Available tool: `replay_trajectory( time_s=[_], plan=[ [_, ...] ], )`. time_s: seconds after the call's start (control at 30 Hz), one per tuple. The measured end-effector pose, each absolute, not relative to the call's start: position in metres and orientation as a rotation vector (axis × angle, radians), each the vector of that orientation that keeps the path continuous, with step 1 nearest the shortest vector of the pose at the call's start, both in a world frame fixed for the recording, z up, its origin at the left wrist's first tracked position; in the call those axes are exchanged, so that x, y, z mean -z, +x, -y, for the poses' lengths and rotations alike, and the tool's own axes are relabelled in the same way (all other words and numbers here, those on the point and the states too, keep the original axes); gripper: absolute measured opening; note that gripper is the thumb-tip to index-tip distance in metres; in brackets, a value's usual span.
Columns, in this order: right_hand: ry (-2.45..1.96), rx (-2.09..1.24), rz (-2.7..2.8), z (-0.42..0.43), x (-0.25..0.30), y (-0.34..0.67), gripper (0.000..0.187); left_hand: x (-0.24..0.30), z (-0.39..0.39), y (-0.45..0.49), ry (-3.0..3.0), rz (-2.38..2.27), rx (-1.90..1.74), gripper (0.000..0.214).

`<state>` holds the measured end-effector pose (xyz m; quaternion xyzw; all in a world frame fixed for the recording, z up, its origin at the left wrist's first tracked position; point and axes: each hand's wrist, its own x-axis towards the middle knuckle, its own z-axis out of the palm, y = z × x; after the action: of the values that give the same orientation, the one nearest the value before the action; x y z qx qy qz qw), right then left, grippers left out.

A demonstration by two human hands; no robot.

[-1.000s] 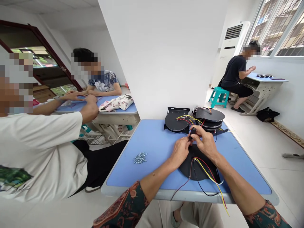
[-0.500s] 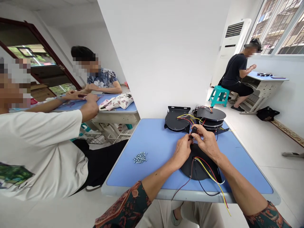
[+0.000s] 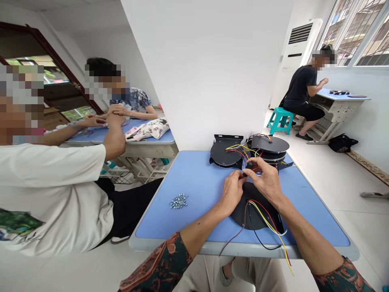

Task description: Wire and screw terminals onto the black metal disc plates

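Black disc (image 3: 238,214) w/ wires (image 3: 267,221); left hand (image 3: 232,190), right hand (image 3: 267,181) pinch small part (image 3: 244,174).

L sleeve (image 3: 158,267) & R sleeve (image 3: 346,280) dark green w/ rust-red floral print (paisley-ish), ending abt elbow; L hand (image 3: 232,194) & R hand (image 3: 268,183) bare; pale beige trousers (image 3: 206,278), greyish shoe (image 3: 224,279).

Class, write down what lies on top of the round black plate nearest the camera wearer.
Red, yellow, black and white wires cross the round black metal plate. The left hand and right hand pinch a small dark part above its far edge, covering that edge.
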<state>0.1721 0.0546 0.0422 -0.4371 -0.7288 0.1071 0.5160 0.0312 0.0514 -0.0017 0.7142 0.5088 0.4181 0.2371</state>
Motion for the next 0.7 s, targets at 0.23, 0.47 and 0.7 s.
replay_trajectory(
  time_s=[0.23,0.47,0.7],
  plan=[
    [-0.972,-0.363,1.691,-0.061,-0.04,0.169,0.011,0.0,-0.053,0.03,1.937,-1.357,-1.161,0.017],
    [-0.924,-0.41,1.749,-0.065,-0.043,0.174,0.002,-0.004,-0.05,0.03,1.91,-1.336,-1.16,0.023],
    [-0.852,-0.573,1.771,-0.069,-0.044,0.181,0.007,-0.004,-0.05,0.029,1.934,-1.326,-1.105,0.021]
  ],
)
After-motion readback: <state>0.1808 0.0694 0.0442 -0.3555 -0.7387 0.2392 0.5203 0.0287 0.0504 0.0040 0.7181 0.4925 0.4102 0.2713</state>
